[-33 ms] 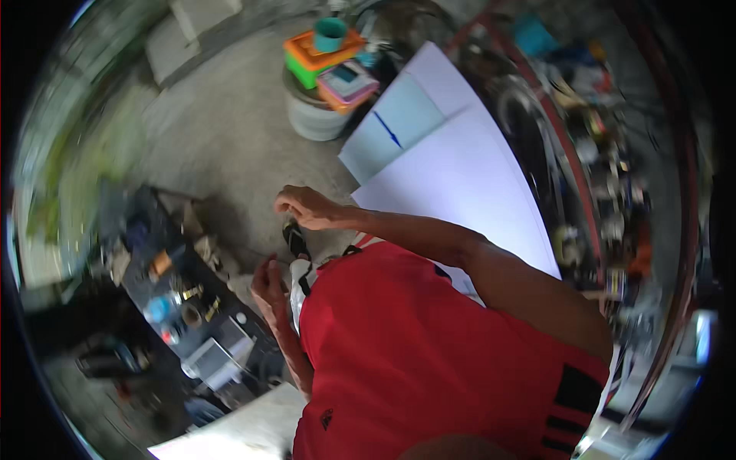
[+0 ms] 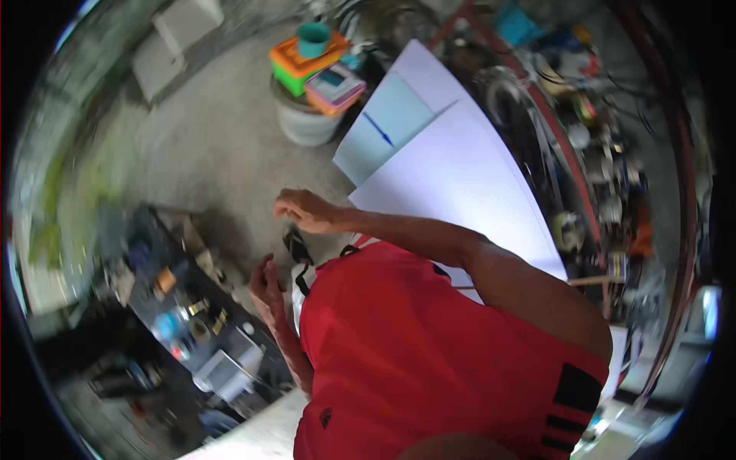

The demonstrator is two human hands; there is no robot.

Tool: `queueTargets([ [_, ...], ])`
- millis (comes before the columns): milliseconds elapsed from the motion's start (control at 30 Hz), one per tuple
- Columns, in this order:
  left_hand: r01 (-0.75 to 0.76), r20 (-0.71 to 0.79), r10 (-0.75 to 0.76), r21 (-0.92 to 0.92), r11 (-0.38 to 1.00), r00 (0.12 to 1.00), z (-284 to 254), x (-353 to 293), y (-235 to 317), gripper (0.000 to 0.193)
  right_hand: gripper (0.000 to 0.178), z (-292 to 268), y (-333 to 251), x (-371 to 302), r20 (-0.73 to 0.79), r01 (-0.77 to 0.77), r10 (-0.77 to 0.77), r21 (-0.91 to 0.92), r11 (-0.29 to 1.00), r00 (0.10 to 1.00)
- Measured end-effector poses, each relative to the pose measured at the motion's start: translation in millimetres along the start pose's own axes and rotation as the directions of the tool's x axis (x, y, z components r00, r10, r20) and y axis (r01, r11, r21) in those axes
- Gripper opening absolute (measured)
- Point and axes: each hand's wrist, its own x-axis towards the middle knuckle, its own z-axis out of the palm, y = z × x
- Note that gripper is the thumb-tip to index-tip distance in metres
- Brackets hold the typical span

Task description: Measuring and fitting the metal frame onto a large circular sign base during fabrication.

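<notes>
My right hand [image 2: 308,211] reaches across in front of my red shirt, its fingers loosely bent and nothing visible in them. Lower and to the left, my left hand [image 2: 267,287] is held up beside my body, the fingers slightly curled and apart, and it too seems to hold nothing. Neither hand touches anything that I can see. Large white sheets [image 2: 452,172] stand or lie just beyond my right forearm. A pale blue panel [image 2: 399,115] with a dark blue arrow-shaped mark lies against them. Below my right hand shows a dark sandal [image 2: 295,244] on my foot.
A cluttered dark workbench [image 2: 195,345] runs along the left. Ahead, a grey bucket [image 2: 307,123] carries orange and green baskets [image 2: 287,57] and a teal cup [image 2: 313,40]. At right, a red metal frame [image 2: 563,146] borders shelves of jars and tools. Concrete blocks [image 2: 188,24] sit at far left.
The whole view has turned slightly: the bucket and sheets sit a little further left, while the bench has shifted a little right. My hands keep nearly the same pose.
</notes>
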Motion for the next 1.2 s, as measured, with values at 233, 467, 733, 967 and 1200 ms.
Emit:
queueTargets([
  [233, -0.155, 0.371, 0.205, -0.160, 0.975, 0.906, 46.2, 103.6, 68.7, 0.031, 0.033, -173.3, -54.7, -12.1, -0.361, -0.541, 0.538, 0.102, 0.835, 0.762],
  [467, -0.245, 0.670, 0.203, -0.033, 0.969, 0.714, 140.5, 122.0, 112.8, 0.028, 0.013, -345.2, -140.1, -144.8, -0.921, -0.717, 0.118, -0.205, 0.666, 0.372],
  [733, -0.330, 0.834, 0.142, 0.051, 0.943, 0.534, 279.2, 65.2, 139.0, 0.028, 0.025, -554.7, -246.2, -302.1, -0.912, -0.901, -0.069, -0.410, 0.138, 0.404],
  [967, -0.392, 0.869, 0.130, 0.078, 0.917, 0.477, 362.0, 4.1, 164.0, 0.028, 0.024, -662.6, -219.1, -323.4, -0.822, -0.931, 0.435, -0.325, 0.170, 0.366],
  [1200, -0.390, 0.860, 0.106, 0.114, 0.914, 0.499, 387.7, -27.8, 167.5, 0.026, 0.028, -702.3, -145.7, -309.5, -0.714, -0.715, 0.452, -0.667, -0.210, 0.535],
])
